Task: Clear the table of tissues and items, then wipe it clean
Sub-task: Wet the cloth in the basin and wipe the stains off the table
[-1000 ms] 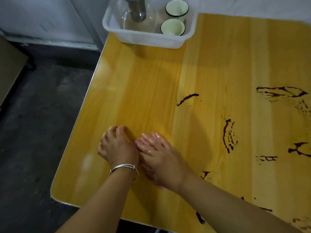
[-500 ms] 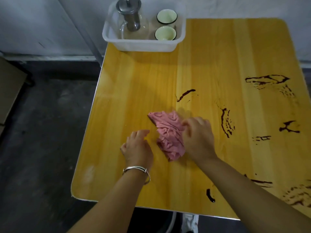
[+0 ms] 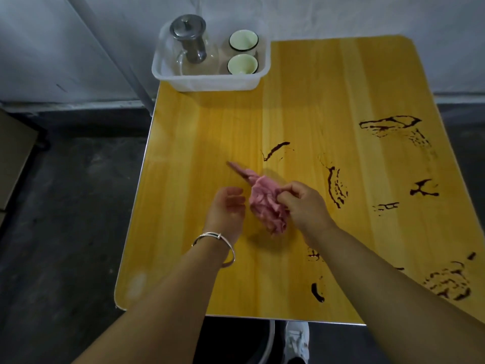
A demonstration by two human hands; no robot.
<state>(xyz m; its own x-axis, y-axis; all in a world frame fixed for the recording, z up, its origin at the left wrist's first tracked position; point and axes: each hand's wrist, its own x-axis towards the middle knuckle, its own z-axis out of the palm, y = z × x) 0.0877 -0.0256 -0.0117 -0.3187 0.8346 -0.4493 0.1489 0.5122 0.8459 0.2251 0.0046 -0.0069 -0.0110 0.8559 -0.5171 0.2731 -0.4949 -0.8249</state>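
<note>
Now the pink cloth (image 3: 265, 203) is a crumpled bundle a little left of the middle of the counter (image 3: 183, 166), nearer to the near edge than to the far one. One thin corner of it points toward the far left corner. I cannot tell if its lower end touches the wood or is lifted a little.

The right hand (image 3: 307, 206) has the grip on the cloth: the thumb and curled fingers pinch its right side. The left hand (image 3: 227, 208), with a silver bracelet (image 3: 217, 236) on the wrist, is just beside the cloth on its left. Its palm is turned to the cloth, its fingers are loosely bent, and it holds nothing.

Dark stains (image 3: 336, 187) lie to the right of the cloth, and more of them go toward the right edge and the near right corner. One small streak (image 3: 275, 151) is just beyond the cloth. The left part of the counter shows no such marks.

At the far left corner stands a white tray (image 3: 210, 84) with a glass pot (image 3: 189, 46) and two cups (image 3: 242, 63) inside.

I see no tissues on the counter, so I judge the clearing mostly done, though the tray remains. The wiping seems only partly done, because the whole right half is left to clean.
</note>
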